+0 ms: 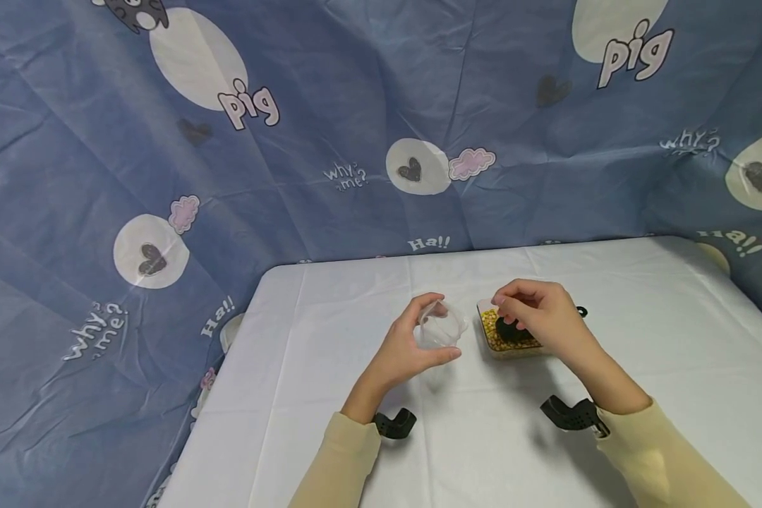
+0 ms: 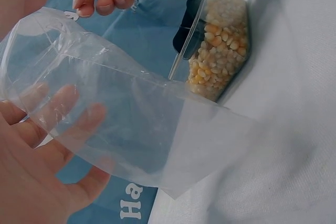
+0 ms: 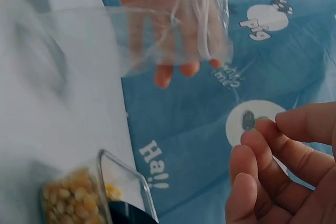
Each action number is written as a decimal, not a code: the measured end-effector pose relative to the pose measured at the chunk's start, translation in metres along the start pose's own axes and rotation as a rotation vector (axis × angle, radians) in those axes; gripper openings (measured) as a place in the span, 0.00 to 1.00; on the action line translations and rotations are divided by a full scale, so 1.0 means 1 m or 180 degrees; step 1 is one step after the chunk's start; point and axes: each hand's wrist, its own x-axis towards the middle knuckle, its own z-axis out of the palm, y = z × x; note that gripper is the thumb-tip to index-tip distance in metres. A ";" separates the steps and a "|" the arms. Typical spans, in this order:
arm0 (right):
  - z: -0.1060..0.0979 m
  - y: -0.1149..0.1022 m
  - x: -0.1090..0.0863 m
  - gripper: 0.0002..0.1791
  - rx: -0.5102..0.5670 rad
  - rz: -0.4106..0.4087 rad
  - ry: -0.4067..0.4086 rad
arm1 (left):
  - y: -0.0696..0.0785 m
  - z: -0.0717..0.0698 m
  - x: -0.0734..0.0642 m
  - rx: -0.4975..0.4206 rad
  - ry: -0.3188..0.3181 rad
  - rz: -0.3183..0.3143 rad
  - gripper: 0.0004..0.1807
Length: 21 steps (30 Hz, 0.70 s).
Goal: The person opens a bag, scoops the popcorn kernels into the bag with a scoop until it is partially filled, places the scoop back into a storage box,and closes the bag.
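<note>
My left hand (image 1: pixel 398 351) holds a clear plastic zip bag (image 1: pixel 443 331), its thumb and fingers spread around the mouth. The bag hangs see-through and slack, its mouth spread, with nothing visible inside in the left wrist view. To the right, a clear rectangular container (image 1: pixel 514 355) holds yellow corn kernels (image 2: pixel 223 40). A black scoop (image 1: pixel 509 330) lies on the kernels, its ringed handle (image 1: pixel 582 311) sticking out past the far right side. Above this container hovers my right hand (image 1: pixel 555 321), fingers loosely bent and thumb near the index fingertip; I see nothing between them.
A white cloth covers the table (image 1: pixel 330 353), whose back edge meets a blue printed curtain (image 1: pixel 355 106). Black wrist mounts (image 1: pixel 396 423) sit at both sleeve cuffs.
</note>
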 end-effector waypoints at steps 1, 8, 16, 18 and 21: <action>-0.002 0.001 0.001 0.05 -0.0024 -0.0003 -0.0011 | 0.000 0.000 0.000 0.0008 0.0004 -0.0004 0.45; -0.017 0.006 0.002 0.07 -0.0268 -0.0038 -0.0046 | -0.001 -0.002 -0.001 0.0056 -0.0027 -0.0043 0.45; -0.037 0.012 0.003 0.07 -0.0325 0.0086 -0.0078 | -0.002 -0.002 -0.001 0.0099 -0.0039 -0.0052 0.46; -0.041 0.014 0.003 0.08 -0.0374 0.0131 -0.0086 | -0.002 -0.002 -0.001 0.0102 -0.0043 -0.0051 0.46; -0.045 0.017 0.005 0.11 -0.0570 0.0190 -0.0137 | -0.003 -0.002 -0.001 0.0097 -0.0057 -0.0040 0.46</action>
